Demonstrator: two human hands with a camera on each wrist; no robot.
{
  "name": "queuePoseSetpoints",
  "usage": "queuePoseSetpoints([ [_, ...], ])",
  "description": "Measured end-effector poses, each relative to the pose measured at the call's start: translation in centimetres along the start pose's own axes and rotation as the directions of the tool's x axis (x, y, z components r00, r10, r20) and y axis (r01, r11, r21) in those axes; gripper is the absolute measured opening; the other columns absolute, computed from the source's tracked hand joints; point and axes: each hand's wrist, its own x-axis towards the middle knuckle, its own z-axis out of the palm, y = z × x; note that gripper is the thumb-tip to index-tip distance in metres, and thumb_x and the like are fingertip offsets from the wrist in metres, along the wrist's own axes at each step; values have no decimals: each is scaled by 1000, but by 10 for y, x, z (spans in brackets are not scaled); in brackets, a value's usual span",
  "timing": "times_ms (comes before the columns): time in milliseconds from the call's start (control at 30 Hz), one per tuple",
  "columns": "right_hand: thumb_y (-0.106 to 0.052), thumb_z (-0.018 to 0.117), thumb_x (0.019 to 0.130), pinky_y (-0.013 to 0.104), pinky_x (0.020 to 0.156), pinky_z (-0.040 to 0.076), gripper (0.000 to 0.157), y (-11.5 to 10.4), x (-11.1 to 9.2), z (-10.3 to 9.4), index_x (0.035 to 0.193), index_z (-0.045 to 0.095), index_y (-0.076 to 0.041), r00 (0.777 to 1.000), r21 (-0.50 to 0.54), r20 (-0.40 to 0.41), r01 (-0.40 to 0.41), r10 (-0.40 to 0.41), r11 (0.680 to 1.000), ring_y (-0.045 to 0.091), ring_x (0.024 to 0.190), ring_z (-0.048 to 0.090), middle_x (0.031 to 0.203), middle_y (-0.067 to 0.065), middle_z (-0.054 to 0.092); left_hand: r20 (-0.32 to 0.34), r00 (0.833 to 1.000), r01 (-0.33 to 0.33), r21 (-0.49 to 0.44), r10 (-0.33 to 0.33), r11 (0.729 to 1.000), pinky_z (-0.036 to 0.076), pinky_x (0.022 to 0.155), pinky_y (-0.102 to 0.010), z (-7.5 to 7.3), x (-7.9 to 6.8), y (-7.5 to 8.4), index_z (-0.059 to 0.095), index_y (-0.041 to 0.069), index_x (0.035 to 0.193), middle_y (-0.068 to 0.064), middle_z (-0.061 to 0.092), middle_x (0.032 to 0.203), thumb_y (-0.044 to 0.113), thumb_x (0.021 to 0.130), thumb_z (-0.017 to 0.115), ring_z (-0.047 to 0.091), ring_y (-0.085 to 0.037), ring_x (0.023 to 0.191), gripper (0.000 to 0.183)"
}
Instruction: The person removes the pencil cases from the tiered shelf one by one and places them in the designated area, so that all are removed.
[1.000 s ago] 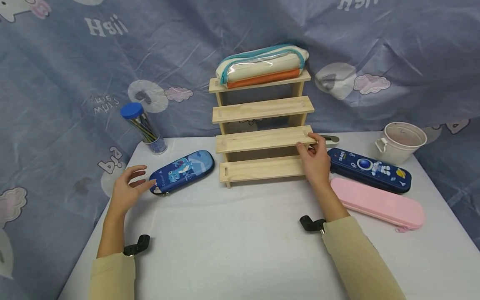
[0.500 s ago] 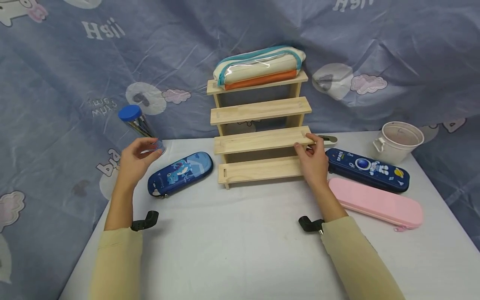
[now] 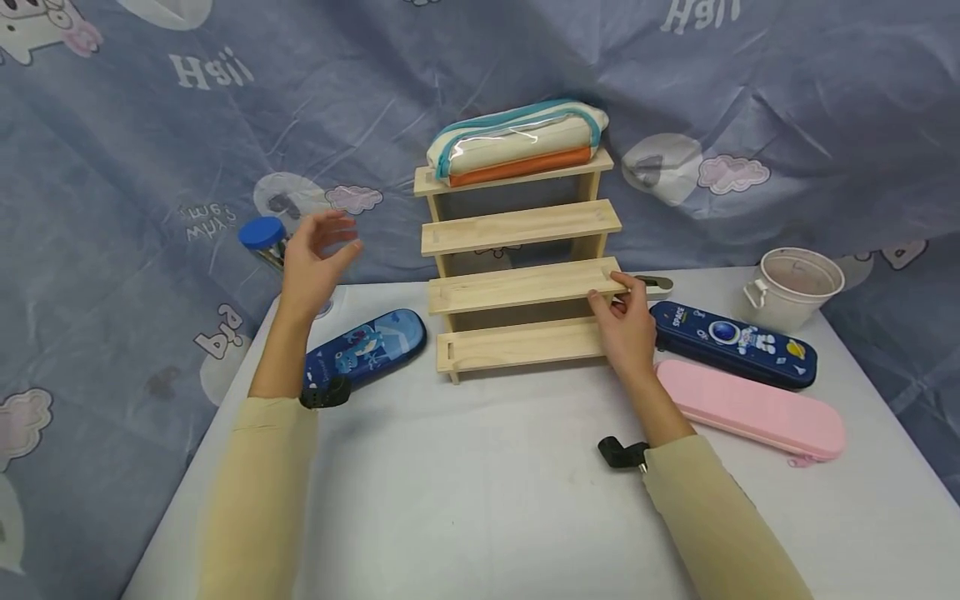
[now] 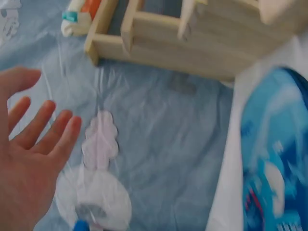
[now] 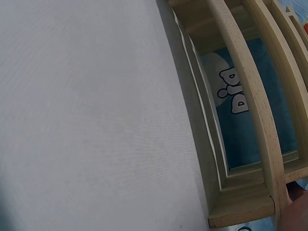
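Observation:
A four-step wooden shelf (image 3: pixel 517 285) stands at the back of the table, a cream, blue and orange pencil pouch (image 3: pixel 517 148) lying on its top board. My right hand (image 3: pixel 628 327) grips the right end of the second board from the bottom, index finger on top and thumb at the front edge. In the right wrist view that hand (image 5: pixel 297 214) shows only at the corner of the shelf (image 5: pixel 252 96). My left hand (image 3: pixel 315 262), fingers spread and holding nothing, is raised left of the shelf. Below it lies a blue dinosaur pencil case (image 3: pixel 378 343), partly behind the forearm.
A blue-lidded jar of pencils (image 3: pixel 262 233) stands behind the left hand, mostly covered by it. To the right lie a navy space pencil case (image 3: pixel 731 342) and a pink case (image 3: pixel 753 410). A white bucket (image 3: pixel 795 287) is at the back right; a grey-blue cloth hangs behind.
My left hand has risen from beside the dinosaur case, moving up and right past the pencil jar. My right hand keeps its grip on the shelf.

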Motion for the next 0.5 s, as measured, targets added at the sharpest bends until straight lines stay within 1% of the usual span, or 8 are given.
queuePoseSetpoints([
  [67, -55, 63, 86, 32, 95, 47, 57, 0, 0, 0, 136, 48, -31, 1000, -7, 1, -1, 1, 1000, 14, 109, 59, 126, 2, 62, -34, 999, -22, -36, 21, 999, 48, 93, -37, 7, 8, 6, 54, 8, 130, -18, 58, 125, 5, 89, 67, 54, -34, 115, 43],
  [167, -56, 63, 86, 31, 96, 47, 57, 1, 0, -1, 136, 47, -32, 1000, -11, 2, -13, 13, 1000, 14, 110, 59, 127, 2, 61, -49, 998, -29, -48, 27, 998, 47, 94, -35, 19, 19, 14, 54, 8, 130, -15, 58, 126, 5, 88, 67, 53, -31, 117, 43],
  [300, -57, 63, 86, 31, 95, 47, 57, 3, 0, -1, 135, 47, -33, 1000, -8, 0, -10, 10, 1000, 13, 110, 59, 127, 1, 61, -46, 998, -34, -14, 33, 999, 46, 96, -36, 30, 31, 24, 52, 11, 132, -10, 57, 127, 8, 88, 67, 52, -28, 119, 46],
  [400, -58, 63, 85, 32, 95, 47, 57, 4, 1, -1, 134, 48, -35, 1000, -2, -1, 0, 0, 1000, 13, 109, 59, 127, 0, 61, -41, 997, -58, 10, 59, 998, 47, 95, -37, 36, 39, 29, 47, 12, 136, -12, 55, 129, 9, 89, 67, 51, -30, 120, 51],
  [500, -58, 63, 85, 33, 95, 47, 57, 3, 1, 0, 134, 48, -35, 1000, 4, 0, 3, -3, 1000, 14, 109, 59, 127, 1, 61, -26, 999, -40, 33, 41, 999, 46, 96, -36, 42, 51, 26, 42, 14, 140, -12, 52, 133, 11, 89, 69, 49, -28, 122, 58],
])
